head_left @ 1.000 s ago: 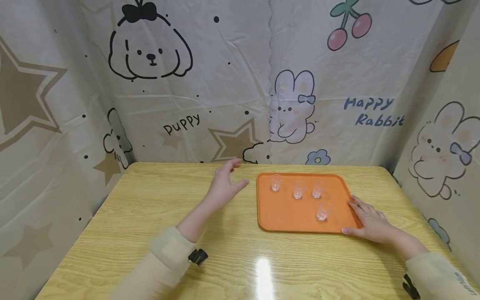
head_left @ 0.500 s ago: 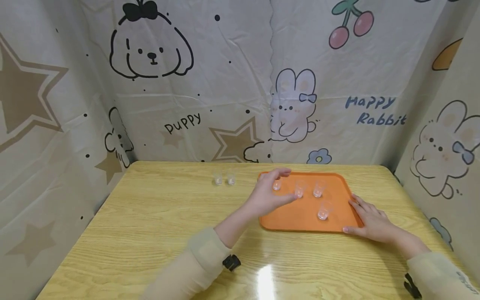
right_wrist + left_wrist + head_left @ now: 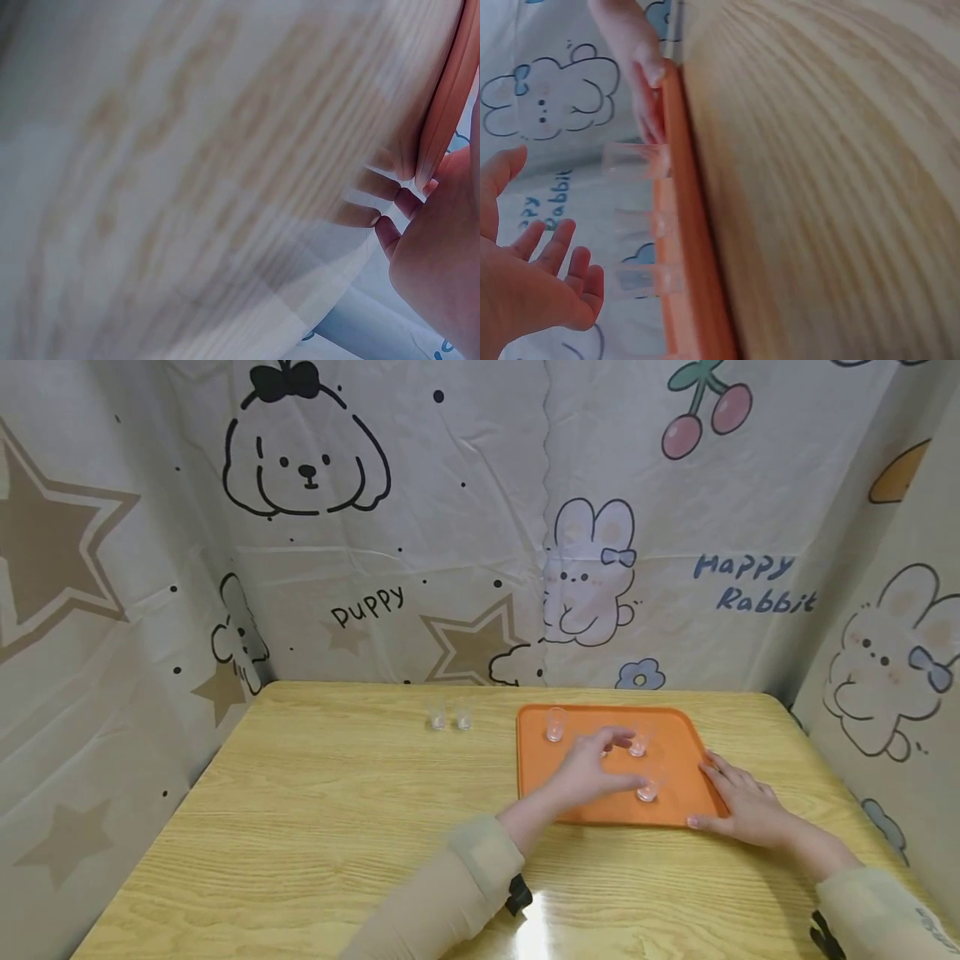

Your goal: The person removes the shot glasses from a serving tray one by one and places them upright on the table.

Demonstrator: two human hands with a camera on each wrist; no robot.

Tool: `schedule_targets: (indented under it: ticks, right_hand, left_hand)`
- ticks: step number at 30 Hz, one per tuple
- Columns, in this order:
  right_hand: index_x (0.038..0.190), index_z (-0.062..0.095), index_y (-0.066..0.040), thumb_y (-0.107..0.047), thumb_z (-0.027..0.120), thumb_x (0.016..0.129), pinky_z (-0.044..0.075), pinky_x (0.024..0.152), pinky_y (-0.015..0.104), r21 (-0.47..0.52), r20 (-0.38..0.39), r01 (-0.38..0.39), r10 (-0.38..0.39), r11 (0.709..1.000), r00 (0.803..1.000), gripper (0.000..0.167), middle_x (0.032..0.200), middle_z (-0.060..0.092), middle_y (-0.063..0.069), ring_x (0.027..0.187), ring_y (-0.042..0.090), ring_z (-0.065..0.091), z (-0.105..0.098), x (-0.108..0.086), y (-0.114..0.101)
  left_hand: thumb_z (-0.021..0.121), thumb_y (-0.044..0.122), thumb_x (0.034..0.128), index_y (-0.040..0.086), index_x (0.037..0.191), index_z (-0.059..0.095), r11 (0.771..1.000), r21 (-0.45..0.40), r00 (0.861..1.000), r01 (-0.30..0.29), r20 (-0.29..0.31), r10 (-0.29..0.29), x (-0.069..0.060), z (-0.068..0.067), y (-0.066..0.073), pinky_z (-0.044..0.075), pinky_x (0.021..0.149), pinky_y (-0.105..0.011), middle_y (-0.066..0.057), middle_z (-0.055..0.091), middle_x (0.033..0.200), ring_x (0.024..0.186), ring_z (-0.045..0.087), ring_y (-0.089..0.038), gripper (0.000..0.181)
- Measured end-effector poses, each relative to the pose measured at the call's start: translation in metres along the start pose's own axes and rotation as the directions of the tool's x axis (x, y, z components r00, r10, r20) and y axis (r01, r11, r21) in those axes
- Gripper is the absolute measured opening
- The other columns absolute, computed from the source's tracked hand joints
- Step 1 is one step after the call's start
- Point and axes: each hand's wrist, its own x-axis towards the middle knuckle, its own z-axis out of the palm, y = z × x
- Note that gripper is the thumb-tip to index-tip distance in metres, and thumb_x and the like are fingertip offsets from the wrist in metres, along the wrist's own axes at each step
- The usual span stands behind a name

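An orange tray (image 3: 600,810) lies on the wooden table, with small clear cups standing on it. My left hand (image 3: 588,768) hovers over the tray, thumb and fingers spread apart with nothing between them. Close to it are a cup (image 3: 647,790) by the thumb and another cup (image 3: 637,744) by the fingertips; a third, behind the hand, is mostly hidden. One more cup (image 3: 554,727) stands near the tray's back left corner. My right hand (image 3: 750,806) rests against the tray's right edge, fingers extended. In the left wrist view the left hand (image 3: 536,277) is spread beside the cups.
Two clear cups, one (image 3: 437,717) beside the other (image 3: 463,716), stand on the table (image 3: 300,793) left of the tray, near the back edge. A printed curtain (image 3: 465,527) hangs behind the table and along both sides.
My left hand has moved right, from left of the tray to over its middle, uncovering the two cups on the table. My right hand has stayed at the tray's edge.
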Motion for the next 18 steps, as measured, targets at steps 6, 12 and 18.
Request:
schedule_targets:
  ticks: [6,12,18]
  right_hand:
    - [0.141,0.03,0.009,-0.05,0.069,0.08,0.025,0.087,0.07,-0.003,-0.001,0.002,-0.002,1.0,1.0,0.093,0.152,0.015,0.025,0.128,0.052,0.024,-0.001,0.0,-0.002]
    - [0.141,0.031,0.009,-0.05,0.069,0.08,0.025,0.086,0.07,-0.003,-0.003,0.005,-0.005,1.0,1.0,0.093,0.152,0.016,0.025,0.128,0.052,0.024,-0.001,-0.001,-0.003]
    - [0.141,0.03,0.009,-0.052,0.068,0.08,0.024,0.087,0.071,-0.001,-0.006,0.003,-0.003,1.0,1.0,0.094,0.152,0.015,0.025,0.128,0.052,0.024,0.001,0.0,0.0]
  left_hand:
    - [0.078,0.03,0.0778,0.018,0.127,0.055,0.997,-0.031,0.997,0.073,0.001,-0.073,0.012,0.023,-0.01,0.042,0.093,-0.021,0.006,0.061,0.118,0.117,0.049,-0.017,0.055]
    - [0.078,0.028,0.0778,0.02,0.12,0.058,0.99,0.007,0.99,0.142,-0.013,-0.142,0.02,0.041,-0.016,0.044,0.085,-0.021,0.008,0.063,0.112,0.106,0.056,-0.01,0.047]
    - [0.076,0.028,0.0792,0.025,0.106,0.062,0.975,0.127,0.983,0.182,-0.058,-0.176,0.023,0.052,-0.014,0.041,0.083,-0.021,0.016,0.063,0.101,0.096,0.058,-0.003,0.031]
